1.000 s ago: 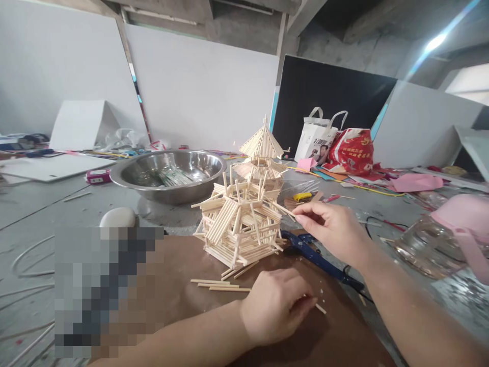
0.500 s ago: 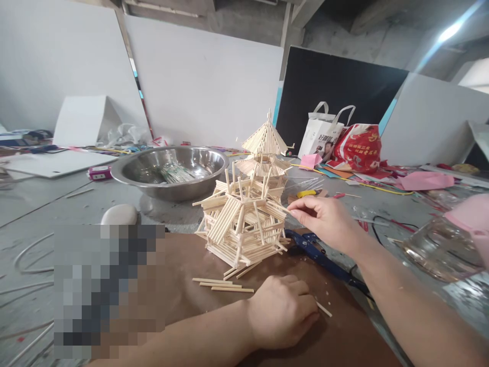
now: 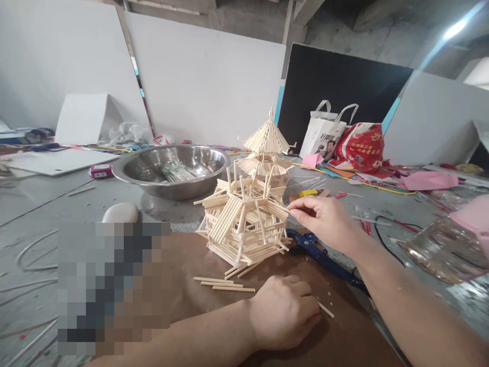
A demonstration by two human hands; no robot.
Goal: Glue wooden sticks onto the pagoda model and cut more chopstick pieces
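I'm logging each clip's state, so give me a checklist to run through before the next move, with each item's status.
1. Right hand on the stick: ok, fingertips pinch its outer end at the right side of the front stick model.
2. Stick bonded to its neighbours: cannot tell.
3. Left hand apart from the model: ok, it rests on the brown board in front.
4. Pale stick beside the left hand free of its grip: cannot tell, one end is hidden.
5. Loose sticks nearby: ok, three lie left of the left hand.
6. Board free of scraps: not ok, small pale bits show.
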